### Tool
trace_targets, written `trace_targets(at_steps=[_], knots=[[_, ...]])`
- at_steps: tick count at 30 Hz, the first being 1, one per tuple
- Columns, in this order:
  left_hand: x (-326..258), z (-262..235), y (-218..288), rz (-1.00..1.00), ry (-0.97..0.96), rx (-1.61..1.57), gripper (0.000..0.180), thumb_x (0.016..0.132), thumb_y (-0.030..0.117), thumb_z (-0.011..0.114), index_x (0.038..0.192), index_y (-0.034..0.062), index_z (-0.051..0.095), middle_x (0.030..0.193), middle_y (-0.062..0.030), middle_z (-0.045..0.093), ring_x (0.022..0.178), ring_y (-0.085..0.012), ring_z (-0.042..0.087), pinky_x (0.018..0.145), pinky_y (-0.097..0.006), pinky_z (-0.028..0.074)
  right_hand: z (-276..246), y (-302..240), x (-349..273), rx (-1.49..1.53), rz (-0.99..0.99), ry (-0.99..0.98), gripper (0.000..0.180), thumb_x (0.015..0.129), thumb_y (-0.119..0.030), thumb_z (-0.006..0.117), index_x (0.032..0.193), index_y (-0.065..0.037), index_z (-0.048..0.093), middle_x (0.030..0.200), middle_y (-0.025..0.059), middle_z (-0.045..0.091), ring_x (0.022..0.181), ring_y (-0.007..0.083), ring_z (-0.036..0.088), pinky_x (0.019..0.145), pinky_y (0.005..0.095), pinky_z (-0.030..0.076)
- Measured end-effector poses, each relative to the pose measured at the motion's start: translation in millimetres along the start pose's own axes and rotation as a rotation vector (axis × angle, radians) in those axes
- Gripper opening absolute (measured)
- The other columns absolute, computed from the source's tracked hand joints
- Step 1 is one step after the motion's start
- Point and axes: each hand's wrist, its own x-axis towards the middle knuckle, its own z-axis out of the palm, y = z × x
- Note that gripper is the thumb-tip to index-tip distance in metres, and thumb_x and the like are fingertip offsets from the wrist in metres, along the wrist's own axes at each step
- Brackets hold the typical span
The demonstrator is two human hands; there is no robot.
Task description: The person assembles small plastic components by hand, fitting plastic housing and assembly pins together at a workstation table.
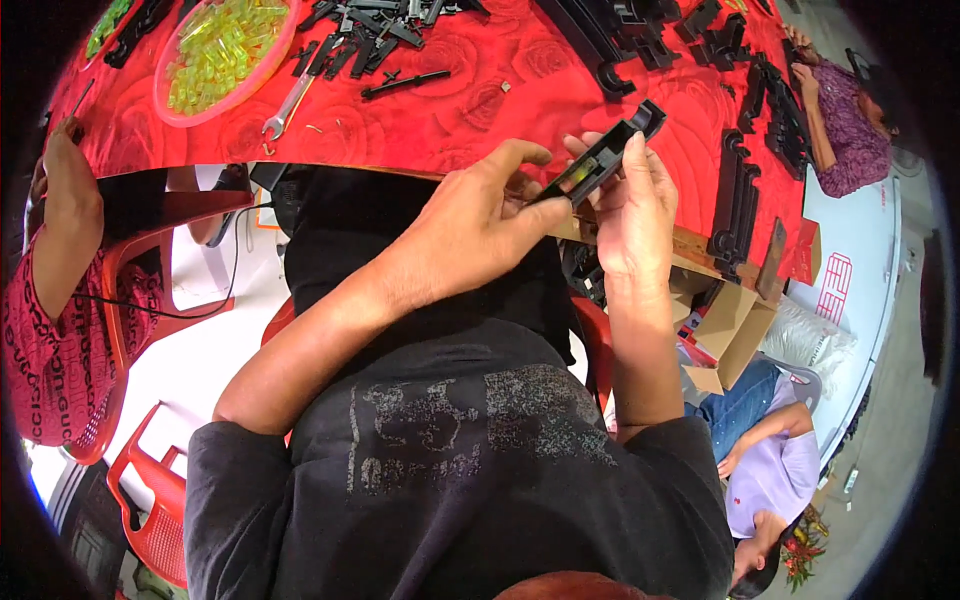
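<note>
Black plastic bar (598, 160) was held in both hands, just off the near edge of the red worktop (450, 110). Long axis ran diagonal: low end toward the person's left, notched end up and away to the right. Left hand (475, 225) pinched the bar's low end, thumb on top, fingers curled under. Right hand (630, 215) cupped the bar's far side, fingers pressed flat along it. Both touching; left hand sat nearer the bar's low end. A yellowish strip showed in the bar's channel.
</note>
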Motion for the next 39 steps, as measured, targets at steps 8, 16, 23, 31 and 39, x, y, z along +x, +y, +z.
trace_targets(at_steps=[8,16,23,31,39], knots=[[-12,5,0,0.145,0.007,0.171,0.067,0.081,0.019,0.08,0.137,0.0035,0.048,0.099,-0.0181,0.067,0.079,-0.0255,0.067,0.072,-0.037,0.054,-11,-4,1,-0.006,0.013,-0.01,0.029,0.102,-0.032,0.057,0.101,-0.002,0.059,0.105,0.0177,0.07,0.103,0.0344,0.069,0.086,0.0428,0.057],[-13,5,-1,0.207,0.012,0.193,0.073,0.079,0.02,0.081,0.141,0.0042,0.045,0.101,-0.0199,0.067,0.08,-0.028,0.067,0.071,-0.037,0.054,-11,-5,1,-0.025,0.033,-0.026,0.033,0.104,-0.032,0.054,0.109,0.0,0.062,0.111,0.0188,0.069,0.109,0.0361,0.067,0.091,0.0436,0.056],[-16,7,-2,0.187,-0.024,0.2,0.082,0.076,0.03,0.085,0.14,-0.0006,0.044,0.103,-0.0217,0.067,0.09,-0.0308,0.069,0.077,-0.038,0.055,-11,-10,5,0.005,0.043,0.051,0.031,0.103,-0.032,0.055,0.099,-0.001,0.06,0.103,0.0201,0.07,0.102,0.0364,0.07,0.086,0.0454,0.059],[-17,6,-2,0.225,-0.033,0.216,0.086,0.075,0.036,0.086,0.141,0.0,0.044,0.105,-0.0225,0.067,0.094,-0.0334,0.068,0.083,-0.041,0.054,-9,-11,5,0.029,0.013,0.015,0.031,0.104,-0.031,0.054,0.103,0.0,0.06,0.104,0.0203,0.07,0.102,0.0372,0.07,0.088,0.0445,0.058],[-21,5,2,0.306,0.018,0.251,0.075,0.079,0.029,0.082,0.142,0.0066,0.047,0.106,-0.0193,0.063,0.093,-0.0352,0.066,0.08,-0.041,0.055,-6,-10,5,-0.003,-0.032,-0.011,0.028,0.103,-0.03,0.057,0.101,-0.003,0.059,0.105,0.0191,0.07,0.102,0.0355,0.07,0.087,0.0426,0.058]])
